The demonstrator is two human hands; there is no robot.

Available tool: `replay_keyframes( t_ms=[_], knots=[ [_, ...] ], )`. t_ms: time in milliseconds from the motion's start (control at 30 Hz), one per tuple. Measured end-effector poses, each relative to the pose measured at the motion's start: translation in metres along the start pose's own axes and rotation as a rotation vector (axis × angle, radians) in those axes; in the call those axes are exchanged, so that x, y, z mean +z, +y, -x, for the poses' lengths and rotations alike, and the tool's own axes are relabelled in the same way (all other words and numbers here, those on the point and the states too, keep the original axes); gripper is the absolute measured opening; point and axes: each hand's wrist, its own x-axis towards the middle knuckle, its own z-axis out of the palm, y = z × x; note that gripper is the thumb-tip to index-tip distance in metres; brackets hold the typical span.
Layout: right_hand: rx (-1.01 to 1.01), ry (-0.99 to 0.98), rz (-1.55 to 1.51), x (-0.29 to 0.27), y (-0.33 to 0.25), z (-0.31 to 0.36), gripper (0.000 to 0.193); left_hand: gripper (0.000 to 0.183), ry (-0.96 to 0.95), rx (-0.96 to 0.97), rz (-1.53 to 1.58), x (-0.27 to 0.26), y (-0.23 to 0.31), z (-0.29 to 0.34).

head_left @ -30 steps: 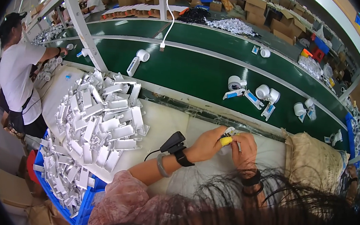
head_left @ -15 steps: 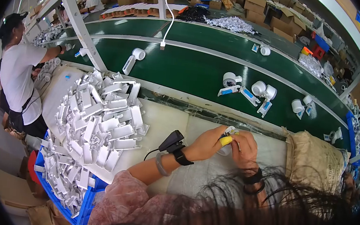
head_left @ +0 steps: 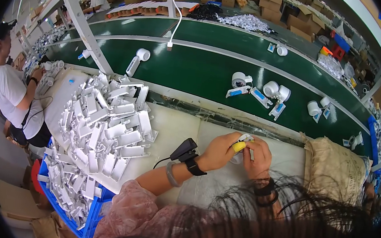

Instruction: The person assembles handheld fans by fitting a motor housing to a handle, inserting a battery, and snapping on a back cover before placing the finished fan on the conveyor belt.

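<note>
Over the worktable, my left hand point(head_left: 221, 150) is closed on a white plastic part point(head_left: 245, 137), mostly hidden by the fingers. A yellow piece point(head_left: 238, 146), seemingly a cover on my left thumb, presses against that part. My right hand point(head_left: 258, 158) meets the left one, its fingertips pinched at the part's right side. Below the fingers a pale round shape point(head_left: 236, 158) shows partly; whether it belongs to the held part I cannot tell. A large heap of white plastic housings point(head_left: 107, 125) lies left of my left forearm.
A blue crate point(head_left: 91, 222) of similar housings stands at the lower left. Beyond the table runs a green conveyor belt point(head_left: 195, 71) carrying white round-headed units point(head_left: 271, 88). A brown sack point(head_left: 332, 167) sits at right. A co-worker point(head_left: 12, 90) stands at far left beside a metal post point(head_left: 83, 19).
The units on the near belt have shifted slightly left. The co-worker has drawn an arm back from the belt toward the parts nearby. My hands stay nearly in place, with small finger movements.
</note>
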Motion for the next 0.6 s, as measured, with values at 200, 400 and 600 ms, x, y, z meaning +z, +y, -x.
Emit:
replay_keyframes(
  t_ms=[200,400,600],
  knots=[
    [0.161,-0.038,-0.040,0.003,0.000,-0.003,0.027,0.018,-0.030,-0.117,0.090,-0.013,-0.017,-0.010],
    [0.326,-0.305,-0.001,0.017,0.050,-0.071,0.022,0.027,0.305,-0.249,0.125,-0.088,-0.035,-0.057],
    [0.281,-0.325,0.161,0.061,0.143,-0.084,0.018,0.045,0.752,0.103,-0.909,-0.126,-0.055,-0.113]
  ],
)
